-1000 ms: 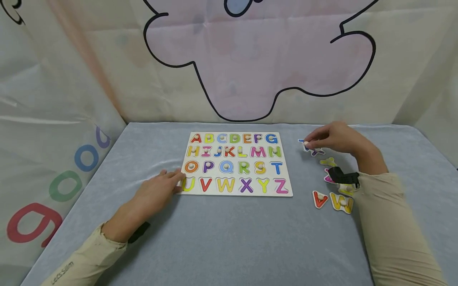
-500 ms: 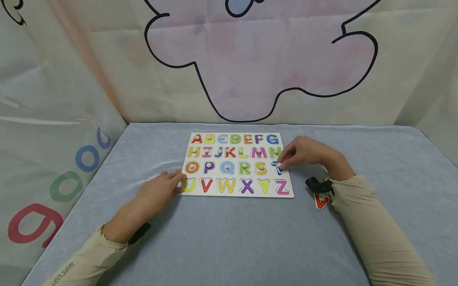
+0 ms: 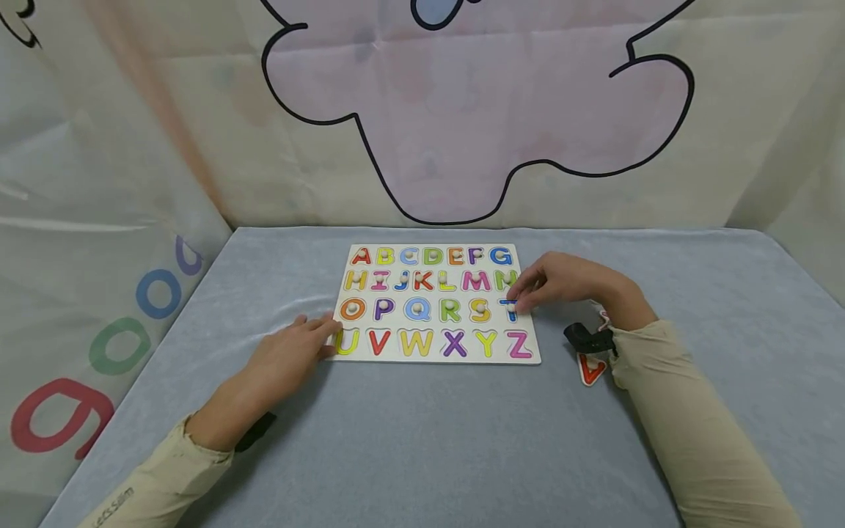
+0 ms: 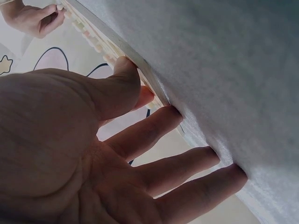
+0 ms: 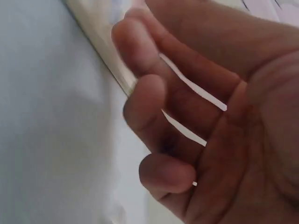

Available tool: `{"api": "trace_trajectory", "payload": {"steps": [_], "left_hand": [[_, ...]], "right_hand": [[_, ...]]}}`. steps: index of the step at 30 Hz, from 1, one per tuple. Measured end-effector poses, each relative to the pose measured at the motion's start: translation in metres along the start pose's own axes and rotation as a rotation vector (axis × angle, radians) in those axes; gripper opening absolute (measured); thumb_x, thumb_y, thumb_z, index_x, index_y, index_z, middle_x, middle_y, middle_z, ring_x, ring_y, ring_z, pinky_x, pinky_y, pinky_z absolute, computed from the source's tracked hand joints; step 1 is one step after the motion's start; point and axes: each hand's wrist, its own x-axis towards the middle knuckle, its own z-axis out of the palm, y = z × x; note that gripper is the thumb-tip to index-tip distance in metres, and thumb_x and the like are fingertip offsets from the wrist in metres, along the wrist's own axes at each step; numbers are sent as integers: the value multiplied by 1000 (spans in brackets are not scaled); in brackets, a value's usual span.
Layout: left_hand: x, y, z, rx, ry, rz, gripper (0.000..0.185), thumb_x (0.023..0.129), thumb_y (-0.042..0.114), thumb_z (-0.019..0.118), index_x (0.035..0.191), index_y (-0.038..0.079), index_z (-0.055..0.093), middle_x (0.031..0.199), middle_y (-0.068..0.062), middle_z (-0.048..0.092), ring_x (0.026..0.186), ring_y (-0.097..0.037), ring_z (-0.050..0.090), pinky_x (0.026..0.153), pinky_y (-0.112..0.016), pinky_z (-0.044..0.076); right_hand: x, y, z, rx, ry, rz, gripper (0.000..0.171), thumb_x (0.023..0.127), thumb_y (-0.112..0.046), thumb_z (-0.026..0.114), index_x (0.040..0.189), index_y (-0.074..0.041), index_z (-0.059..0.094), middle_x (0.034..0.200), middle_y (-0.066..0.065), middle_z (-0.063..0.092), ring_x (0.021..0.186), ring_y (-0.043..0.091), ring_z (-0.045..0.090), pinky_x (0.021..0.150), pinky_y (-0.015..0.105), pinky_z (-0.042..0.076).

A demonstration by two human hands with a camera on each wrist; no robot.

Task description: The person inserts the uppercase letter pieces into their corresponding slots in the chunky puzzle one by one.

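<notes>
A white alphabet puzzle board lies on the cloth-covered table, with knobbed letters filling its upper rows. My right hand pinches the knob of the blue letter T piece, which lies at the T slot at the right end of the third row. In the right wrist view, the fingers are curled beside the board's edge; the piece is hidden. My left hand rests at the board's lower left corner by the yellow U. In the left wrist view, its thumb touches the board's edge and its fingers are fairly straight.
To the board's right lies a red letter V piece, partly under the right wrist's black strap. The right arm covers other loose pieces. The bottom row shows painted letters without knobs. A printed cloth backdrop stands behind the table.
My right hand has brought the letter T from the loose pieces leftward to the board. The tilted T has turned straight at its slot. My left hand has stayed in place.
</notes>
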Motion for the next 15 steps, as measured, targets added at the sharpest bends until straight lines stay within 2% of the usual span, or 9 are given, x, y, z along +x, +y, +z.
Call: {"api": "trace_trajectory", "payload": {"steps": [4,8,11,15], "left_hand": [[-1,0,1,0,7,5,31,90,18,72,121,16,65,137,-15,63,96,-26,58,60,-30,47],[-2,0,0,2,9,6,33,90,18,72,122,16,65,137,-16,63,97,-26,58,61,-31,48],[-2,-1,1,4,4,4,33,90,18,72,122,16,65,137,-16,63,99,-27,59,62,-33,50],[0,-1,1,4,-2,2,34,91,18,71,124,16,64,138,-16,62,102,-29,60,64,-34,51]], "right_hand": [[-19,20,-21,-44,114,36,35,92,-34,72,121,-15,72,107,5,71,92,19,60,74,31,48],[-37,47,-38,-90,219,99,34,94,-33,70,120,-12,72,113,9,72,95,20,62,76,32,49],[-43,62,-43,-110,239,135,32,93,-31,70,119,-11,72,113,10,72,98,23,61,78,33,47],[-43,73,-40,-91,223,174,31,92,-29,71,116,-9,72,108,10,72,101,26,60,78,32,45]]}}
